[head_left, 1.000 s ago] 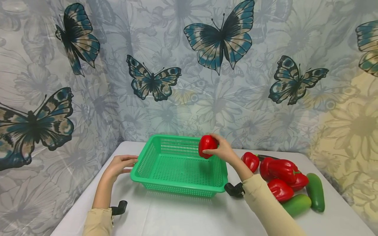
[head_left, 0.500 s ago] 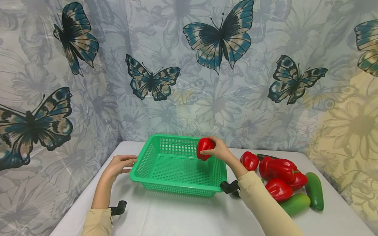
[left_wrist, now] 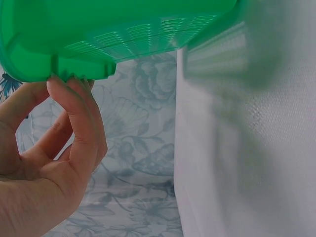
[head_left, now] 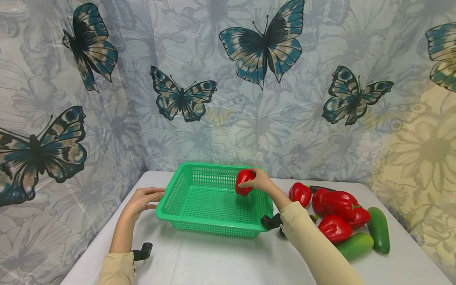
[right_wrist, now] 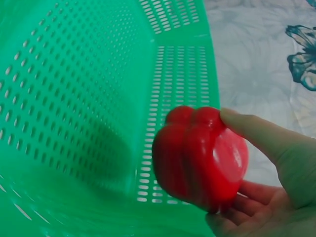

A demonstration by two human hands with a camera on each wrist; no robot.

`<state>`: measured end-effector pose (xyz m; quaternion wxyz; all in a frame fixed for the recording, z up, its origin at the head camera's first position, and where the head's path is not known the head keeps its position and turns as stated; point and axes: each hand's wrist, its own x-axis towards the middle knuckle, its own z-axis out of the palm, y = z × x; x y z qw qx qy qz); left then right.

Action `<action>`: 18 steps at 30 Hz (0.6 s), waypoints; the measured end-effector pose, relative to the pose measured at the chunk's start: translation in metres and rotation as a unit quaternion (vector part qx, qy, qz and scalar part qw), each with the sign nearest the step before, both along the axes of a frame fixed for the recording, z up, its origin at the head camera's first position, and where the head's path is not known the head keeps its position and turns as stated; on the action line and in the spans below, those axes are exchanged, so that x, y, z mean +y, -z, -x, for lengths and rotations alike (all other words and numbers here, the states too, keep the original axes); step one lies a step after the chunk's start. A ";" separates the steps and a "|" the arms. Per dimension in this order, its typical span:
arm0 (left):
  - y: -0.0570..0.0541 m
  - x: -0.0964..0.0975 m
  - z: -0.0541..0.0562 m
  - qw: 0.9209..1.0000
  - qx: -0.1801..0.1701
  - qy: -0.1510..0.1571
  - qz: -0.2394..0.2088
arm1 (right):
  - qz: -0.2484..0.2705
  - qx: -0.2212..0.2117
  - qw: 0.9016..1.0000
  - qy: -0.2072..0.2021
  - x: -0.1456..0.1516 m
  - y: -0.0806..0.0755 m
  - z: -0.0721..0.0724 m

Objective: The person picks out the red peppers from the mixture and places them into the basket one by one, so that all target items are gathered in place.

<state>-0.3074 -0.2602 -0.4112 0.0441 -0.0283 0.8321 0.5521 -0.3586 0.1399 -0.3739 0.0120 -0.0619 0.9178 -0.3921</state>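
In the head view my right hand [head_left: 261,181] holds a red bell pepper [head_left: 243,183] over the right part of a green plastic basket [head_left: 213,226]. Up close in the right wrist view, the thumb lies along one side of the bell pepper [right_wrist: 195,158] and the other fingers support it from below, near the perforated basket wall [right_wrist: 180,74]. My left hand [head_left: 142,200] is at the basket's left side. Its bent fingertips [left_wrist: 55,85] touch the edge of the basket rim [left_wrist: 29,64] in the left wrist view, without wrapping round it.
To the right lie several more red bell peppers [head_left: 338,204], a green cucumber-like vegetable [head_left: 379,229], another green one [head_left: 356,246] and a dark long vegetable [head_left: 320,189] behind. All rest on a white table [head_left: 210,261] before a butterfly-print cloth [head_left: 228,103].
My right hand has moved slightly left and down with the red bell pepper, lower into the basket. The left hand stays at the basket's left rim.
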 end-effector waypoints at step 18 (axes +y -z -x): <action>0.002 -0.001 0.003 1.000 0.002 -0.001 -0.004 | -0.029 -0.004 1.000 -0.008 -0.004 0.005 0.006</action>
